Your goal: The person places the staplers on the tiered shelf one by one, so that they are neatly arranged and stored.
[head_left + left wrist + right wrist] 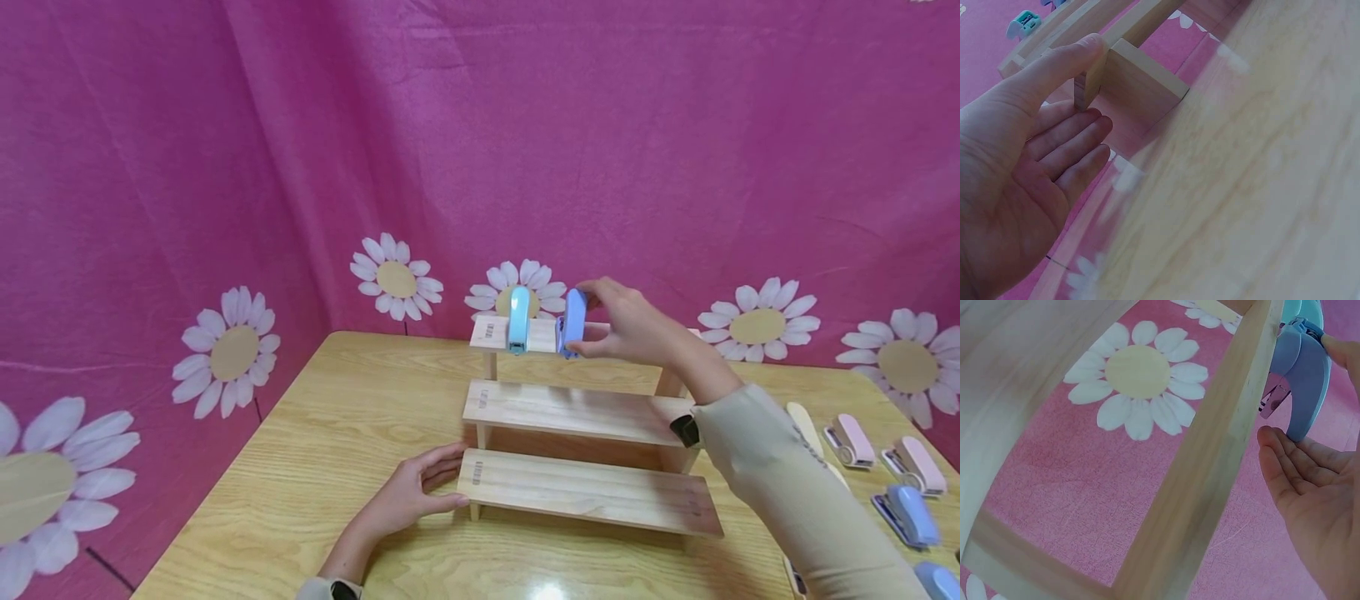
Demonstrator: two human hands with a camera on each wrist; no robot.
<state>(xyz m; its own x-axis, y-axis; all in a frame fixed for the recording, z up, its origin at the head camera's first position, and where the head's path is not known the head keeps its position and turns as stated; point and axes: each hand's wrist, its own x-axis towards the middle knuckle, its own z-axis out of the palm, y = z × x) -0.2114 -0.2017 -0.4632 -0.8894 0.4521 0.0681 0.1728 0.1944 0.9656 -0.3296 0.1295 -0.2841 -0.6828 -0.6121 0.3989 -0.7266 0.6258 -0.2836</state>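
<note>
A three-step wooden display shelf (592, 492) stands on the table. My right hand (633, 325) pinches a purple-blue stapler (574, 318) between thumb and fingertips at the top step, its arm reaching over the lower steps. In the right wrist view, the thumb is at one end of that stapler (1310, 381) and the fingertips at the other. To its left, a turquoise stapler (518, 318) sits on the top step, apart from it. My left hand (408, 496) holds the left end of the bottom step, thumb at the front corner, fingers toward the back.
At the right of the table lie two pink staplers (851, 439), blue staplers (911, 515) and cream-coloured ones (805, 429), partly hidden by my right sleeve. A magenta cloth (600, 150) with daisies hangs behind and to the left of the table (300, 450).
</note>
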